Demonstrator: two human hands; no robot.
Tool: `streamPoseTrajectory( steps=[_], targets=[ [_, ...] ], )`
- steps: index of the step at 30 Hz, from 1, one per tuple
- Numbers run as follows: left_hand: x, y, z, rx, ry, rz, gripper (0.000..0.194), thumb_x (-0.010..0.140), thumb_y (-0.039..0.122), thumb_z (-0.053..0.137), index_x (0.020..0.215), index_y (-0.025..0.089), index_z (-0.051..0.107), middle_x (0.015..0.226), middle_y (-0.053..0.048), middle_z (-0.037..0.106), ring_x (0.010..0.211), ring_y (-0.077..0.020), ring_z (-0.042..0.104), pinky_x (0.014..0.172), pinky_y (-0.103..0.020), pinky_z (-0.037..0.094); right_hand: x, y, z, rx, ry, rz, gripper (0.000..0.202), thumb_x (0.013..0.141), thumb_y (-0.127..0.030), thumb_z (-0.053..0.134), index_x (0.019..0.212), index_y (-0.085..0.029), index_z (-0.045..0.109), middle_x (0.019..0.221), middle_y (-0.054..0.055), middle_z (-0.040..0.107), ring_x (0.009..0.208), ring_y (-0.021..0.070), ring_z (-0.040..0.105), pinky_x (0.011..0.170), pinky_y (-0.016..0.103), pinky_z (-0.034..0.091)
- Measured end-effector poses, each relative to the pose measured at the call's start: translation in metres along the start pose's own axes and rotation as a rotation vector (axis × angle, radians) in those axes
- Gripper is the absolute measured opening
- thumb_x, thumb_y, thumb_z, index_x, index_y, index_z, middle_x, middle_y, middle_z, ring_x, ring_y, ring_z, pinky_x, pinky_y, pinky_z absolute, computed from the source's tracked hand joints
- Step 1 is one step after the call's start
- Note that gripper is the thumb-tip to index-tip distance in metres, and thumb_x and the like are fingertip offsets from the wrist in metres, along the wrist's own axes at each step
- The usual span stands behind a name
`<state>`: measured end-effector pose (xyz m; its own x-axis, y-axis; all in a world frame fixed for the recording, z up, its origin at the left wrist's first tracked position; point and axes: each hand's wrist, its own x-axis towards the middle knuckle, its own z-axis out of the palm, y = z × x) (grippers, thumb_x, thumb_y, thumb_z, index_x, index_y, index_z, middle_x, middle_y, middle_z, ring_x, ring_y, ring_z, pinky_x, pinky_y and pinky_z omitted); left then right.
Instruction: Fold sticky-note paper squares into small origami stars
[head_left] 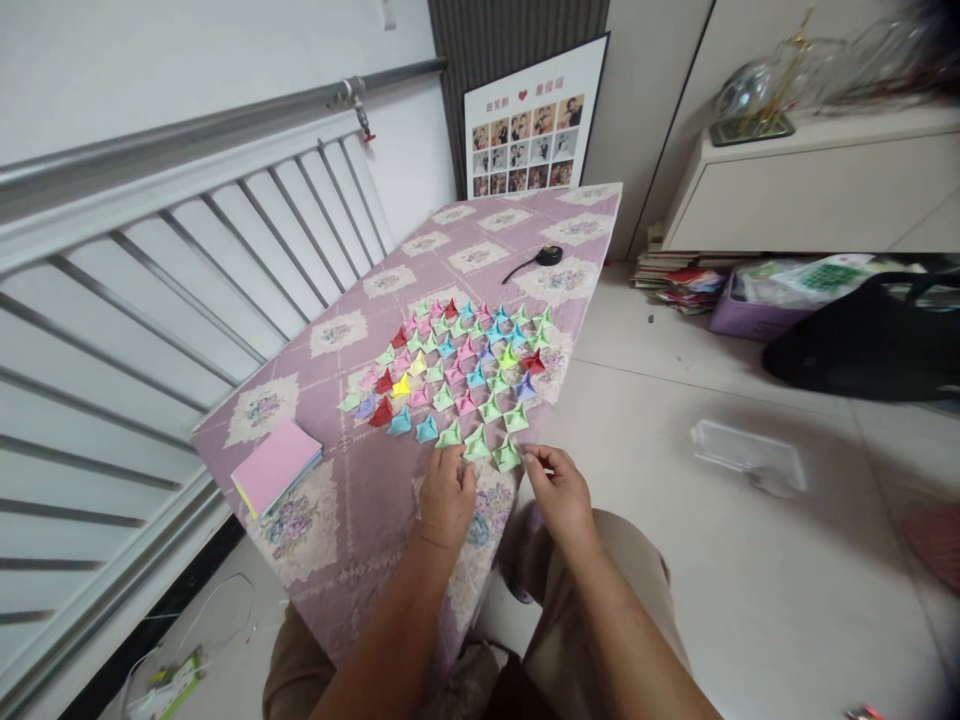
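Observation:
Rows of small folded paper stars in green, pink, blue, red, yellow and purple lie on the patterned tablecloth [352,580]. My left hand [445,497] rests at the near edge of the group, fingertips against a green folded paper star [450,436], thumb apart from the fingers. Its grasp looks loose. My right hand [559,490] is curled with thumb and fingers together at the right corner of another green folded paper star [507,455]. Whether it pinches that corner is too small to tell. Between the hands sits a third green folded paper star [476,442].
A stack of coloured paper [277,467] lies at the table's left. Toward the far end is a black round object with a dark strip [549,256]. A white railing [225,260] borders the left side. On the floor at right are a clear plastic tray [746,455] and black bag [862,335].

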<state>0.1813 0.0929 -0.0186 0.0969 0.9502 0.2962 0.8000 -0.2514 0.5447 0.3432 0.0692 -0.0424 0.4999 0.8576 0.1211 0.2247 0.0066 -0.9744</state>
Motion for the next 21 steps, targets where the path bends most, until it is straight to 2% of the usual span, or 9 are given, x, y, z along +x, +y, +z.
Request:
streamPoseTrajectory(
  steps=[3,9,21],
  targets=[
    [0.0009,-0.0003,0.002,-0.006,-0.025,0.026,0.027,0.085,0.015,0.052,0.111,0.021,0.058,0.102,-0.006,0.06,0.089,-0.0172,0.059,0.082,-0.03,0.047,0.0005,0.0001,0.002,-0.04,-0.009,-0.053,0.029,0.081,-0.041,0.052,0.092,-0.019,0.066,0.095,0.009,0.065,0.085,0.0207,0.06,0.068,0.033,0.049],
    [0.0027,0.0019,0.0019,0.004,-0.06,0.034,0.025,0.087,0.014,0.049,0.107,0.021,0.062,0.102,-0.006,0.061,0.098,-0.0181,0.058,0.089,-0.029,0.045,0.0019,-0.0006,0.0037,-0.172,0.013,-0.171,0.031,0.083,-0.038,0.047,0.1,-0.019,0.066,0.1,0.009,0.068,0.102,0.0251,0.054,0.091,0.043,0.042],
    [0.0062,0.0024,0.0015,0.015,-0.076,0.022,0.022,0.086,0.014,0.049,0.1,0.021,0.065,0.099,-0.005,0.062,0.095,-0.0173,0.058,0.087,-0.028,0.045,-0.0017,-0.0029,0.0048,-0.186,-0.029,-0.073,0.031,0.08,-0.035,0.049,0.101,-0.019,0.066,0.098,0.009,0.068,0.097,0.0245,0.056,0.087,0.04,0.043]
  ],
)
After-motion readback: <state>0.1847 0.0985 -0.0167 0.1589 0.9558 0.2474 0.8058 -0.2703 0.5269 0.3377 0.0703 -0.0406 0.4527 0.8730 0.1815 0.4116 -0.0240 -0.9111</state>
